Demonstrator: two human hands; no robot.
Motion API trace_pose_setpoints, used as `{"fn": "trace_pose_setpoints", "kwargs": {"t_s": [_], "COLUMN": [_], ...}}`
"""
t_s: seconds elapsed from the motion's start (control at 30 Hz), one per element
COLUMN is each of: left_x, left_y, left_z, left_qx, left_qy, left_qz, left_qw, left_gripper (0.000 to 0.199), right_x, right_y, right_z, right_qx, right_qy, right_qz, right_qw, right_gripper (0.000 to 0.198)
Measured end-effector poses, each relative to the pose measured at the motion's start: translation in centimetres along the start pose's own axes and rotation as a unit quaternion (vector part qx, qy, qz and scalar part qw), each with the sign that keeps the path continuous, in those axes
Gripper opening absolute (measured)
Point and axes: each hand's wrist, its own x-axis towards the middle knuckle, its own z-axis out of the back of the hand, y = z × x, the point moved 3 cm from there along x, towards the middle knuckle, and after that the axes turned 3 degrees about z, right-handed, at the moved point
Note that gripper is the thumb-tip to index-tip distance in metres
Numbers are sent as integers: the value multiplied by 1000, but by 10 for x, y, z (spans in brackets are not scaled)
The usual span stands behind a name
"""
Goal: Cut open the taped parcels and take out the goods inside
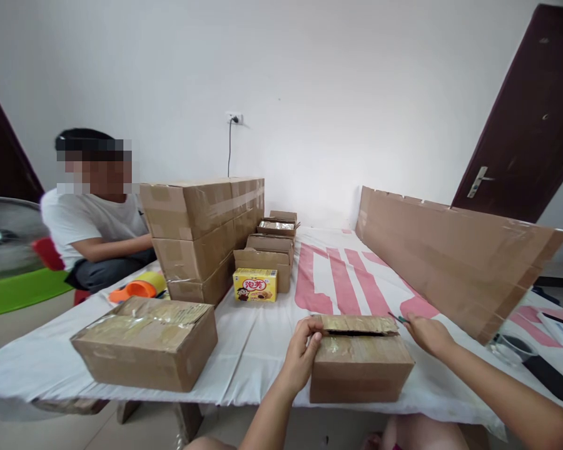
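Cardboard carton [359,380] stood at the near edge of the white tablecloth [244,372], its taped top parted by a dark gap in front of a narrow strip of flap [356,324]. The left forearm rose from the bottom of the view, angled up and to the right, and brought the left hand [304,344] against the carton's upper left edge. Its fingers were bent inward over the end of the flap, the thumb lying just below them; whether they pinched the board or merely steadied it, I could not tell.

The right forearm slanted in from the lower right corner, wrist nearly straight, knuckles upward. The right hand [429,334] pinched a slim green-handled tool [400,319], whose dark tip pointed left, near the carton's far right corner.

Well to the left sat a taped carton [143,353]. Beyond, a yellow snack box [256,285] stood before an open-topped carton [284,272], beside a three-high stack of cartons [211,240].
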Motion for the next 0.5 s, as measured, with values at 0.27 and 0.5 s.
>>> {"fn": "trace_pose_setpoints", "kwargs": {"t_s": [0.27,0.5], "left_x": [-1,0], "left_y": [10,13], "left_z": [-2,0], "left_qx": [-35,-88], "left_qy": [8,37], "left_qz": [14,25], "left_qw": [999,995], "left_gripper": [32,31], "right_x": [10,6], "right_y": [6,93], "right_z": [0,85], "right_qx": [18,139], "right_qy": [15,-105], "right_qz": [37,376], "right_qw": [999,910], "right_gripper": [24,32]}}
